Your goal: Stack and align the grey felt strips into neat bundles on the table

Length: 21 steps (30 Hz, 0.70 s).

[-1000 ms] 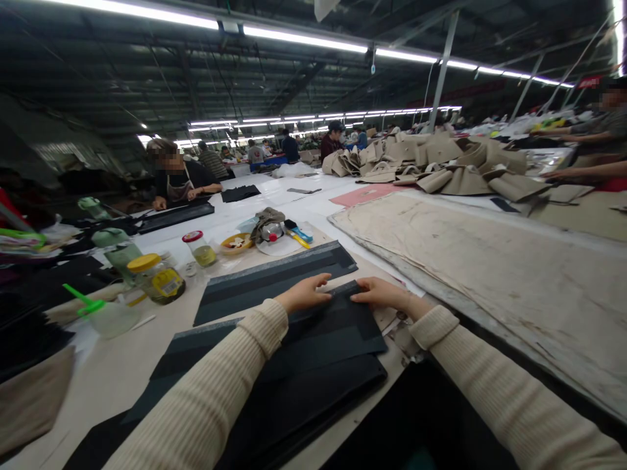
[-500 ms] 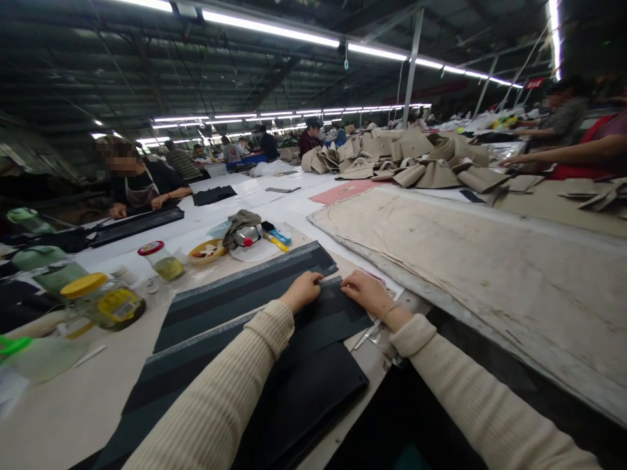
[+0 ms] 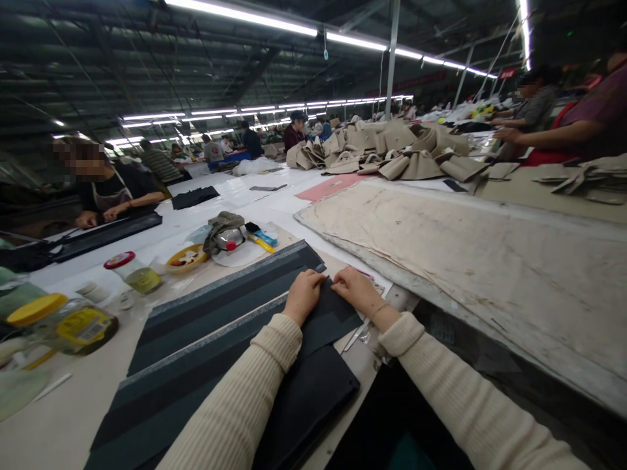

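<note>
A long dark panel (image 3: pixel 191 382), fabric or leather, lies slantwise with a grey strip along its far edge. My left hand (image 3: pixel 304 295) is closed in a pinch on that edge near its right end. Close beside it, my right hand (image 3: pixel 358 292) pinches the panel's right corner, fingertips together. A similar dark panel (image 3: pixel 215 303) lies just beyond, parallel to the first. Under my left forearm and the near panel rests a stack of black pieces (image 3: pixel 313 398), partly hidden. Metal scissors or a blade (image 3: pixel 353 337) lie below my right wrist, mostly covered.
To the left stand a yellow-lidded jar (image 3: pixel 73 323), a red-lidded jar (image 3: pixel 134 271) and a yellow dish (image 3: pixel 187 259). Brushes (image 3: pixel 262 236) lie behind the panels. A cloth-covered board (image 3: pixel 465 261) is at right, beige pieces (image 3: pixel 392 143) beyond. A co-worker (image 3: pixel 112 189) works at left.
My view has turned slightly right, so the surroundings shift left. My left hand has slid along the edge closer to my right hand, and its fingers now meet the panel near the corner.
</note>
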### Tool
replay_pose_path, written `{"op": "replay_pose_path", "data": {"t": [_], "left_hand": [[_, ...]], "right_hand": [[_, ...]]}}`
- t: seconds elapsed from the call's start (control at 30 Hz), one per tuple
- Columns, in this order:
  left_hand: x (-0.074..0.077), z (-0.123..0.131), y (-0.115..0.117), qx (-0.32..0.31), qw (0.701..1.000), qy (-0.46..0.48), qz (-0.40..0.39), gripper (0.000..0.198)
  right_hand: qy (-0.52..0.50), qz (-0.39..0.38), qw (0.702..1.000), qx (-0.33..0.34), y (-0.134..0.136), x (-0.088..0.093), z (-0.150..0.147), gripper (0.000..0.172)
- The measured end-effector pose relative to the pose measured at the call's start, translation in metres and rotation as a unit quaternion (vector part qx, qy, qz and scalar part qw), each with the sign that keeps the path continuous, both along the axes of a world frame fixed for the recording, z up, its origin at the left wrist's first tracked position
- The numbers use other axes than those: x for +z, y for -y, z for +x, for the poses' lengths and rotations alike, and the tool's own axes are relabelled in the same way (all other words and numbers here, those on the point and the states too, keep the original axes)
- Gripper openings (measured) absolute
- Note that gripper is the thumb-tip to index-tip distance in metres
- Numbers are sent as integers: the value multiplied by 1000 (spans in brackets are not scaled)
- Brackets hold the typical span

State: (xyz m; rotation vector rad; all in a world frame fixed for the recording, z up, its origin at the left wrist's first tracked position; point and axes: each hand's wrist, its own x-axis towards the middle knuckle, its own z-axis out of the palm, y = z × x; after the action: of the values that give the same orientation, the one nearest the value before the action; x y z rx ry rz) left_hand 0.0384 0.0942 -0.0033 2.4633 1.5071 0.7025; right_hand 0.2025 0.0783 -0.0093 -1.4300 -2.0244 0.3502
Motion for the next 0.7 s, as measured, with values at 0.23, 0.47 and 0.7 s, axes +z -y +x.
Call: {"op": "replay_pose_path", "data": {"t": [0.23,0.47,0.7], "left_hand": [[0,0,7,-35,996,-64,51,29],[4,0,10,-39,991,-117,60,30],[5,3,10,-33,988,-136,62,31]], "right_hand": [[-35,8,999,-9,-3,-7,0,20],[-40,82,995,45,-4,-9,-2,31],[-28,102,984,144,-5,-11,-8,52]]}}
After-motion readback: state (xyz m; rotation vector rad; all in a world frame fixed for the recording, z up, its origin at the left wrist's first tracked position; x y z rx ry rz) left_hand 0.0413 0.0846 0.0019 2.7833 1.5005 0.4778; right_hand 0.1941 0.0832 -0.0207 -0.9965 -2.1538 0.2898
